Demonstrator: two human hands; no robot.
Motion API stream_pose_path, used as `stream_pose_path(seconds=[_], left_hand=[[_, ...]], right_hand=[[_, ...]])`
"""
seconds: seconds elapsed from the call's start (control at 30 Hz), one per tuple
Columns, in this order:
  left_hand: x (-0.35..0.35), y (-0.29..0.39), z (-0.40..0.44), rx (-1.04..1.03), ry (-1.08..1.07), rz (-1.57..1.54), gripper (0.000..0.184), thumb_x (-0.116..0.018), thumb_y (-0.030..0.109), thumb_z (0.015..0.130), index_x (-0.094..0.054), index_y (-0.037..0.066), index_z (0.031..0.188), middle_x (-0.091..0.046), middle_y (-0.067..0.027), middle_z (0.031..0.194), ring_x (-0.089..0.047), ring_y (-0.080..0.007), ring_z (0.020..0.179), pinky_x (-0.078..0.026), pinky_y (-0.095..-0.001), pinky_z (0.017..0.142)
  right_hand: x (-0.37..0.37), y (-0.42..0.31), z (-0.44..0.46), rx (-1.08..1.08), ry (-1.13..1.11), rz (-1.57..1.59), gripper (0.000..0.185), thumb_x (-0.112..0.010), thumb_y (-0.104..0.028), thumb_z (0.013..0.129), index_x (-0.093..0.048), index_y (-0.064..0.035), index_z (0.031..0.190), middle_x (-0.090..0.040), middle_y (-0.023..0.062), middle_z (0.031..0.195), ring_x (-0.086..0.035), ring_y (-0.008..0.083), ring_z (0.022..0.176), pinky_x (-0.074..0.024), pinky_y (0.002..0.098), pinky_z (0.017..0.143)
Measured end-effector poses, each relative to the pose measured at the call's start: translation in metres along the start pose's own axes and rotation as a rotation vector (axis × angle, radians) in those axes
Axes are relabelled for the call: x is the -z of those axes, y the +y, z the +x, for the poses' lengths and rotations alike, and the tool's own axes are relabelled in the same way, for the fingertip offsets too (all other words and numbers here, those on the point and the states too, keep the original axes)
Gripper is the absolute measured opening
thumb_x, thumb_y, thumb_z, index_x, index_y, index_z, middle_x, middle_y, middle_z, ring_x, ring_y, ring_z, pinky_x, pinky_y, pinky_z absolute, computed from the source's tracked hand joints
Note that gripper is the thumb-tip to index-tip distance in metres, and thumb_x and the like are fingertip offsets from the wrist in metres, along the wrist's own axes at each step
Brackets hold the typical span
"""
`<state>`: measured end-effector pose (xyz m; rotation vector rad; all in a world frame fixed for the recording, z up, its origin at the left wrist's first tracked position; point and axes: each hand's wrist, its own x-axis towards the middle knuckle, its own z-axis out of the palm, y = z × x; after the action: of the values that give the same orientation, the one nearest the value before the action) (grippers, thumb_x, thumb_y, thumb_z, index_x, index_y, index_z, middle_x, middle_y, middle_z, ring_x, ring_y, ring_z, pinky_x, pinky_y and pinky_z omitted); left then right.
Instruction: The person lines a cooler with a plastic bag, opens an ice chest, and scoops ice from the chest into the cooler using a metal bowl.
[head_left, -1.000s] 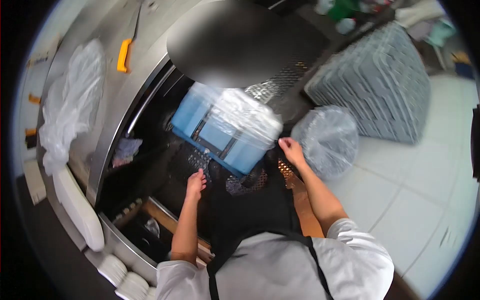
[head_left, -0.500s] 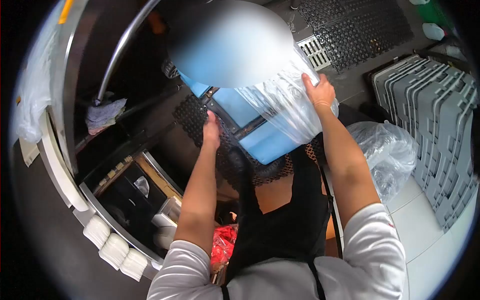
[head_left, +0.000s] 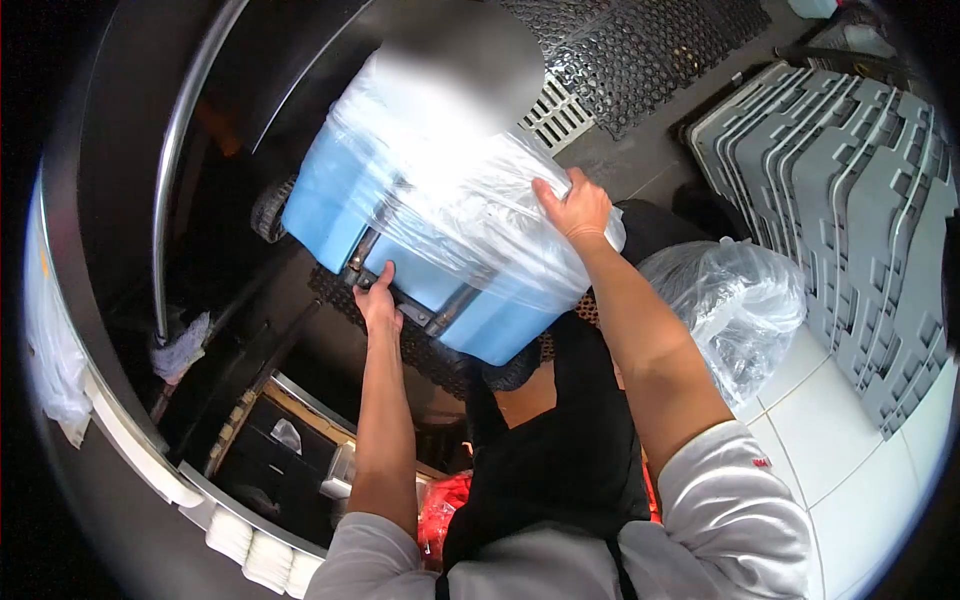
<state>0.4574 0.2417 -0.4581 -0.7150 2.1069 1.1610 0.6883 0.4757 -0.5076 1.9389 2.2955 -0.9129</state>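
A blue wheeled bin [head_left: 325,195] stands tilted in view in front of me, with clear plastic film [head_left: 470,190] draped over its upper part. My left hand [head_left: 378,303] is wrapped round the dark handle bar [head_left: 408,310] on the bin's near side. My right hand [head_left: 580,207] presses on the plastic-covered right edge, its thumb and fingers apart. A black wheel [head_left: 270,210] shows at the bin's left side. The top of the bin is partly blurred out.
At the right, a stack of grey crates [head_left: 840,200] stands on the floor beside a clear plastic bag [head_left: 735,300]. A metal bar [head_left: 175,160] runs along the left. An open drawer [head_left: 285,450] is at lower left, with a red bag [head_left: 440,515] nearby. Beyond lie a floor grate [head_left: 557,115] and black mat [head_left: 650,60].
My left hand has moved onto the handle bar and closed round it. My right hand remains on the film-covered edge. The view has shifted, and more of the bin's left side shows.
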Motion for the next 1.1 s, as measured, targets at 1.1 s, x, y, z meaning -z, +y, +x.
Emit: stream_pose_path(seconds=[1.1], left_hand=[[-0.160,0.085,-0.128,-0.046,-0.430,-0.310,0.054,-0.067,0.044,0.080,-0.052,0.012,0.120,-0.050,-0.0077,0.120,-0.048,-0.0283,0.111,-0.041,-0.0511,0.089]], right_hand=[[0.088,0.074,0.235,-0.025,-0.059,0.088,0.091,-0.058,-0.074,0.067,-0.064,0.0044,0.113,-0.065,0.0259,0.104,-0.062,0.0362,0.103,-0.0451,0.0402,0.095]])
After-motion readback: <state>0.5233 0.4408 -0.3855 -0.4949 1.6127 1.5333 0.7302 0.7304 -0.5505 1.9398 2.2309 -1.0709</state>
